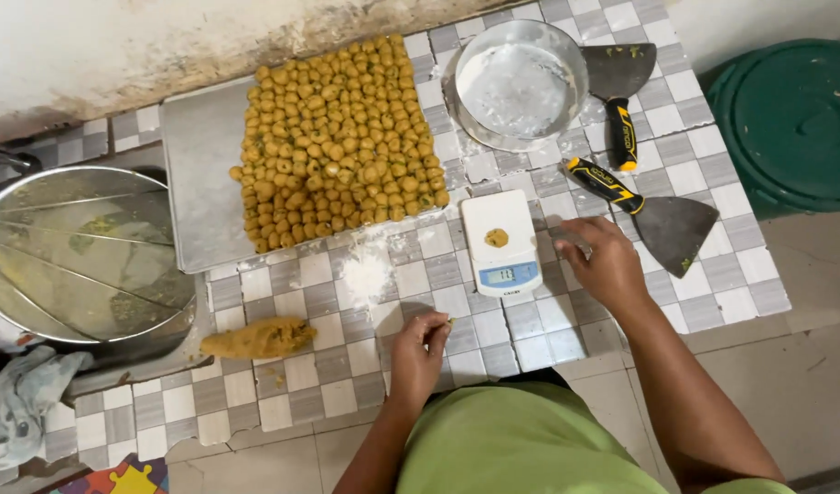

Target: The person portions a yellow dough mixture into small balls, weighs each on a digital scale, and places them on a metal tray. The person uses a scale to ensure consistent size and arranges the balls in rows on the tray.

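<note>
While the left hand (418,352) hangs over the near edge of the tiled surface (420,274), its fingertips are pressed together, pinching a small bit of yellow dough (450,322).

Right hand (606,263): lies palm down just right of the scale, fingers loosely curled; whether it grips anything cannot be told.

Scale (500,241): small, white, flat on the surface between the two hands, display toward the person. One flattened dough piece (497,238) sits on its platform.

Dough log (258,338): yellow, tapered, lying on the tiles left of the left hand, well apart from it, beside the basin's rim.

Tray (200,174): flat, metal, at the far side of the surface. Its right part is packed with many small dough balls (338,137) in close rows; its left part is bare metal.

Flour patch (365,270): white, spilled on the tiles between tray and scale.

Pan (516,84): round, metal, dusted white inside, at the far right.

Scrapers: two, with black-and-yellow handles. One (621,87) lies touching the pan's right side; the other (653,210) lies just beyond the right hand, blade toward the surface's right edge.

Basin (77,252): large, metal, smeared with dough residue, set at the left.

Cloth (22,402): grey, crumpled, below the basin.

Green lid (791,119): round, off the surface at the right.
</note>
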